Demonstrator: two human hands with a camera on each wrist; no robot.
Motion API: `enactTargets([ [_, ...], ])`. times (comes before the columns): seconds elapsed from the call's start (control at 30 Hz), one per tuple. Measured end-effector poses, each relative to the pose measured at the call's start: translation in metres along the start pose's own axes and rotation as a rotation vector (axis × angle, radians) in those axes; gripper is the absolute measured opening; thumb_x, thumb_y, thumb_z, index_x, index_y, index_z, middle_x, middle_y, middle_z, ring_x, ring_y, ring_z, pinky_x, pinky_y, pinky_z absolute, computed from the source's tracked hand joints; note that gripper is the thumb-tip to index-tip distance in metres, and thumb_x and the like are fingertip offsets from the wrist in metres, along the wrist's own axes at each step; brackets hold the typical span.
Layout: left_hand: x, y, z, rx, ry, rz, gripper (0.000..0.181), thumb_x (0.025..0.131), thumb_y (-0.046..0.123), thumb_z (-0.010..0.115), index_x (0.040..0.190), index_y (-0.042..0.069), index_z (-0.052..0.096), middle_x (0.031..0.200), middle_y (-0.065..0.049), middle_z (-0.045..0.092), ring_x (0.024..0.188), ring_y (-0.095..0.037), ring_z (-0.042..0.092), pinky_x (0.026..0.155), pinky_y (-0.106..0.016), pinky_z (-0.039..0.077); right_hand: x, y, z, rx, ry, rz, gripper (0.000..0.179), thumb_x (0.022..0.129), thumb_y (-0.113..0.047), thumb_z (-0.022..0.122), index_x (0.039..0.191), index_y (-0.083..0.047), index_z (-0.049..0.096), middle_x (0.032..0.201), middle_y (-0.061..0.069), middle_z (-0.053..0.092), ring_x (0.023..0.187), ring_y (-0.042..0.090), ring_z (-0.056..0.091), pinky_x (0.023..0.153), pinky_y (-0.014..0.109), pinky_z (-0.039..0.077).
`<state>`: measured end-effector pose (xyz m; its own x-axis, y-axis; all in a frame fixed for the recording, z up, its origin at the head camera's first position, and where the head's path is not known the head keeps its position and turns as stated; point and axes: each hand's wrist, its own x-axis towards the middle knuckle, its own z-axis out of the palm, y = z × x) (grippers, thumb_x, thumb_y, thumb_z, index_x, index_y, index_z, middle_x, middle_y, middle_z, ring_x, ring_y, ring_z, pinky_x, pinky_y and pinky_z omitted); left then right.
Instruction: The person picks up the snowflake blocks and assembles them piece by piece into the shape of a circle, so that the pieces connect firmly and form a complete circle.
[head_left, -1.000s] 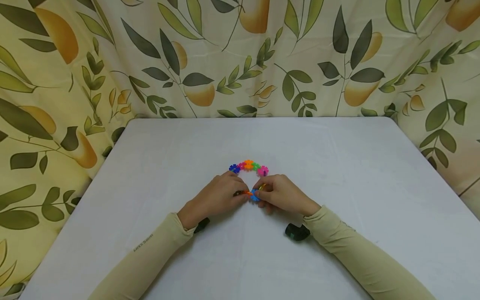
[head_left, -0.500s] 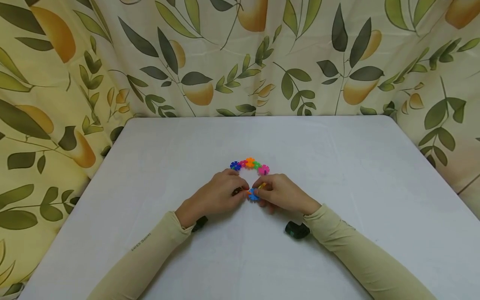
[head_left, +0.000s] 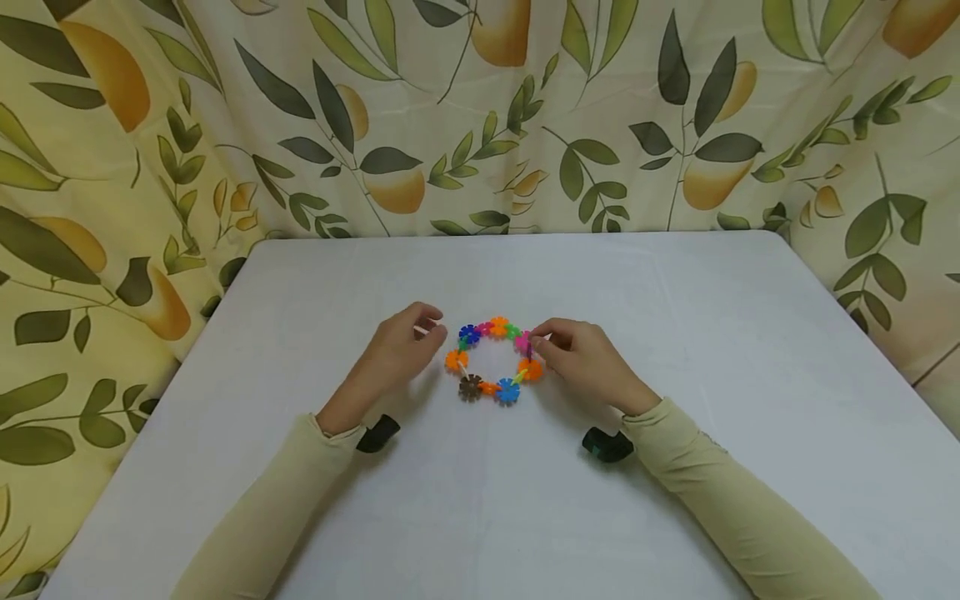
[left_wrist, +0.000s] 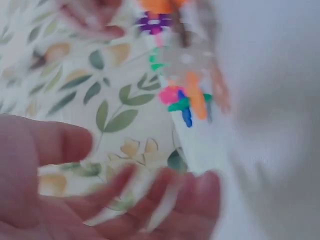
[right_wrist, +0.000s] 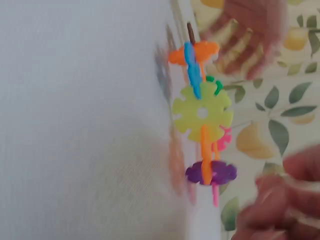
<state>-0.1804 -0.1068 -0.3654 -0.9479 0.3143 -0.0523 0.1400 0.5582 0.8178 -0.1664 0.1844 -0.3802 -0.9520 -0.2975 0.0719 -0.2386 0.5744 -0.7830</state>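
A ring of interlocking plastic snowflake discs [head_left: 507, 392] in many colours lies on the white table, closed all round in the head view. My left hand [head_left: 397, 346] is off to its left, apart from it, with the fingers loosely bent and nothing in them. At the ring's right side, my right hand [head_left: 581, 358] has its fingertips close to a pink disc [head_left: 522, 342]. Seen from the right wrist, a yellow disc [right_wrist: 202, 112] and a purple disc [right_wrist: 211, 172] stand edge to edge with orange ones, and the blurred right fingers [right_wrist: 267, 200] are clear of them, holding nothing.
The white-covered table [head_left: 487, 517] stretches around the ring on all sides. A leaf-and-fruit patterned curtain [head_left: 480, 117] hangs behind and to both sides. Small black devices sit at the left wrist [head_left: 378, 433] and right wrist [head_left: 607, 446].
Both hands have let go of the ring's near side. The left hand has moved up and left, the right slightly up and right, leaving the whole ring in sight.
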Motion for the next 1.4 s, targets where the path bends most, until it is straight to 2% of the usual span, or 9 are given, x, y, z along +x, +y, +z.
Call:
enactTargets([
  [0.1, 0.005, -0.005, -0.004, -0.160, -0.085, -0.178, 0.042, 0.111, 0.026, 0.056, 0.143, -0.001, 0.058, 0.125, -0.018, 0.067, 0.103, -0.031, 0.069, 0.091, -0.042, 0.059, 0.001, 0.008, -0.005, 0.014, 0.044, 0.090, 0.029, 0.107, -0.016, 0.059, 0.127, 0.002, 0.071, 0.096, 0.012, 0.070, 0.080, 0.024, 0.062, 0.075, 0.036, 0.050],
  [0.2, 0.011, -0.010, -0.002, -0.294, -0.180, -0.242, 0.039, 0.112, 0.022, 0.055, 0.137, -0.008, 0.061, 0.113, -0.021, 0.070, 0.098, -0.029, 0.071, 0.087, -0.035, 0.061, 0.003, 0.016, -0.007, 0.100, 0.001, 0.168, 0.036, 0.108, -0.017, 0.058, 0.135, 0.007, 0.063, 0.107, 0.017, 0.071, 0.079, 0.024, 0.066, 0.079, 0.033, 0.054],
  [0.33, 0.015, -0.013, 0.003, -0.359, -0.204, -0.236, 0.037, 0.113, 0.018, 0.055, 0.132, -0.012, 0.065, 0.107, -0.019, 0.072, 0.092, -0.025, 0.073, 0.090, -0.034, 0.060, 0.006, 0.021, -0.008, 0.287, -0.104, 0.214, 0.041, 0.109, -0.016, 0.059, 0.139, 0.010, 0.060, 0.111, 0.020, 0.073, 0.083, 0.025, 0.071, 0.081, 0.030, 0.058],
  [0.43, 0.017, -0.013, 0.006, -0.383, -0.201, -0.212, 0.034, 0.112, 0.018, 0.056, 0.126, -0.010, 0.070, 0.106, -0.016, 0.071, 0.090, -0.023, 0.075, 0.098, -0.038, 0.057, 0.008, 0.018, -0.009, 0.351, -0.127, 0.224, 0.040, 0.109, -0.017, 0.059, 0.138, 0.010, 0.062, 0.115, 0.020, 0.073, 0.090, 0.026, 0.072, 0.087, 0.029, 0.057],
  [0.53, 0.023, -0.010, 0.008, -0.425, -0.200, -0.207, 0.035, 0.111, 0.019, 0.058, 0.126, -0.010, 0.070, 0.111, -0.017, 0.069, 0.089, -0.022, 0.076, 0.105, -0.040, 0.053, 0.010, 0.015, -0.012, 0.337, -0.108, 0.221, 0.039, 0.109, -0.017, 0.059, 0.137, 0.010, 0.063, 0.113, 0.018, 0.072, 0.089, 0.026, 0.070, 0.088, 0.028, 0.056],
  [0.7, 0.036, -0.005, 0.010, -0.527, -0.190, -0.230, 0.043, 0.113, 0.021, 0.054, 0.142, -0.010, 0.059, 0.136, -0.024, 0.064, 0.093, -0.022, 0.071, 0.097, -0.036, 0.058, 0.012, 0.015, -0.016, 0.363, -0.069, 0.223, 0.036, 0.109, -0.013, 0.058, 0.133, 0.013, 0.063, 0.108, 0.018, 0.070, 0.087, 0.024, 0.068, 0.085, 0.027, 0.057],
  [1.07, 0.058, -0.007, 0.023, -0.740, -0.065, -0.205, 0.048, 0.116, 0.023, 0.050, 0.154, -0.005, 0.049, 0.150, -0.019, 0.053, 0.109, -0.025, 0.063, 0.101, -0.035, 0.055, 0.021, 0.023, -0.014, 0.531, -0.013, 0.262, 0.041, 0.109, -0.008, 0.055, 0.140, 0.018, 0.054, 0.132, 0.032, 0.062, 0.084, 0.020, 0.076, 0.092, 0.029, 0.058],
  [1.2, 0.060, -0.008, 0.027, -0.747, -0.029, -0.214, 0.048, 0.115, 0.023, 0.051, 0.153, -0.005, 0.048, 0.150, -0.019, 0.053, 0.108, -0.025, 0.061, 0.096, -0.032, 0.057, 0.024, 0.024, -0.014, 0.554, -0.030, 0.253, 0.040, 0.109, -0.006, 0.053, 0.139, 0.020, 0.052, 0.133, 0.033, 0.060, 0.085, 0.019, 0.075, 0.089, 0.031, 0.060],
  [1.4, 0.058, -0.011, 0.029, -0.664, -0.024, -0.201, 0.046, 0.115, 0.018, 0.050, 0.153, -0.007, 0.048, 0.151, -0.020, 0.053, 0.111, -0.026, 0.061, 0.095, -0.031, 0.056, 0.022, 0.029, -0.014, 0.498, -0.068, 0.250, 0.037, 0.111, -0.014, 0.056, 0.131, 0.017, 0.062, 0.123, 0.027, 0.068, 0.086, 0.022, 0.074, 0.088, 0.031, 0.060],
])
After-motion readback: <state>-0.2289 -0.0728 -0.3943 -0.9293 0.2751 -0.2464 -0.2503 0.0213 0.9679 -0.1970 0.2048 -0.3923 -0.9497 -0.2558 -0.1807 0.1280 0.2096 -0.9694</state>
